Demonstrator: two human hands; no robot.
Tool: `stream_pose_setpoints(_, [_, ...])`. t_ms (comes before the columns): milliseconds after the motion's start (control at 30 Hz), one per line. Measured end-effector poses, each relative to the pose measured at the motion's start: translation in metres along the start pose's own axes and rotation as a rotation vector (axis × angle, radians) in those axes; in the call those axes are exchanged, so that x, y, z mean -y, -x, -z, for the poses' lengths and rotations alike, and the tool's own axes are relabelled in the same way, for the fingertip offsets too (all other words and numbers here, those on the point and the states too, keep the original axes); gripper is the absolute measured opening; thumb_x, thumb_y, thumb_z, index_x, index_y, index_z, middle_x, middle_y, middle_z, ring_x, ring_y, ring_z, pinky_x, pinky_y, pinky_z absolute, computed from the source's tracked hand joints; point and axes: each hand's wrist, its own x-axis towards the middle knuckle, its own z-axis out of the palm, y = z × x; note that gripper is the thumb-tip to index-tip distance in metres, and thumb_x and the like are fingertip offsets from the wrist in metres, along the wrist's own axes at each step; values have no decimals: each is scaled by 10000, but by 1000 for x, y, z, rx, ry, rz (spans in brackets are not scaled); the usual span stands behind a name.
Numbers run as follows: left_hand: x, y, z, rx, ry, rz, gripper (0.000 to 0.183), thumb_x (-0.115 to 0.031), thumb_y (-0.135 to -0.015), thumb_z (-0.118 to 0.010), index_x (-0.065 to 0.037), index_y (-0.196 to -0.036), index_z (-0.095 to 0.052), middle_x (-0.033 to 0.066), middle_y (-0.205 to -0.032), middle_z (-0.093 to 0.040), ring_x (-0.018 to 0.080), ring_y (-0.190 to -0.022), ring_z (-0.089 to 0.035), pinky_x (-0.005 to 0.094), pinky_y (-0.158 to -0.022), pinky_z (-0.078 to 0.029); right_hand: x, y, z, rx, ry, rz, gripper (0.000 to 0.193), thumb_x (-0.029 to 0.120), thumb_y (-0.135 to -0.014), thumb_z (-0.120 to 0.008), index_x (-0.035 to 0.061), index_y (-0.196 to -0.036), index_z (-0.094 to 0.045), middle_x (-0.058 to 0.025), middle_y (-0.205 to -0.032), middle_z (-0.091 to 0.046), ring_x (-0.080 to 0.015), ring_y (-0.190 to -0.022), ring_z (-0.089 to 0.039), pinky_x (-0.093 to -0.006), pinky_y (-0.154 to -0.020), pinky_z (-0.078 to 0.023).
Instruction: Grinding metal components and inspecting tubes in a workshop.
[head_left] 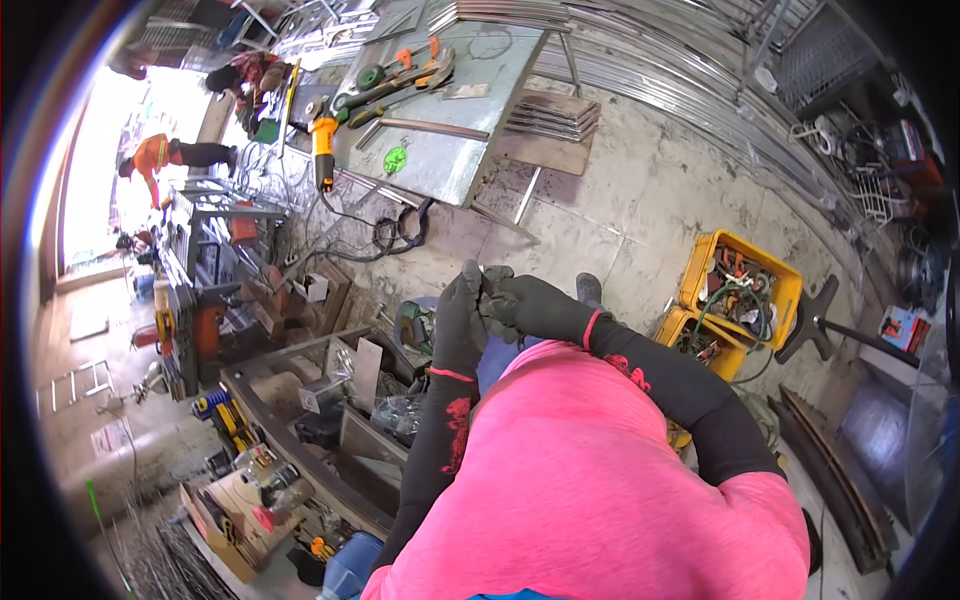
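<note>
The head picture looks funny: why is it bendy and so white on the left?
In the head view, the fisheye lens bends the long metal bars and leaves black corners; in the head view, glare washes out the bright opening, while the dark-gloved left hand and right hand blend together.

Left hand (pixel 458 325): gloved, fingers pointing forward | Right hand (pixel 535 305): gloved, just beside left fingers | Right arm (pixel 690 385): bent

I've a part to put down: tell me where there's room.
Free: bare floor between table and yellow bins; table right of the green spot. Crowded: table around the tools; both bins; dark-framed tray left of the left hand.
</note>
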Motion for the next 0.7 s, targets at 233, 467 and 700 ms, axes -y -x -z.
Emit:
stream_pose_setpoints(233, [44,-33,10,28,394,177,562,-503,-1171,-509,28,-1156,-693,157,-1124,-743,282,-1022,-711,430,-957,-580,-42,-10,0,-318,516,386,389,376,-1045,-665,38,-1227,-726,-255,-1106,-761,-485,-1067,-712,-573,-946,-558])
stream_pose_setpoints(467, [42,-50,-1,73,446,246,492,-431,-1154,-578,46,-1189,-693,161,-1134,-738,303,-1046,-703,444,-1005,-563,-61,-15,12,-443,584,422,314,350,-1030,-675,54,-1120,-729,-226,-1028,-761,-460,-996,-723,-575,-879,-562])
stream_pose_setpoints(700, [23,-51,-22,35,312,180,478,-392,-1155,-584,67,-1210,-707,165,-1103,-765,270,-990,-747,411,-891,-611,-64,-22,23,-480,635,496,308,355,-1044,-668,53,-1070,-721,-223,-995,-750,-460,-942,-710,-569,-846,-562])
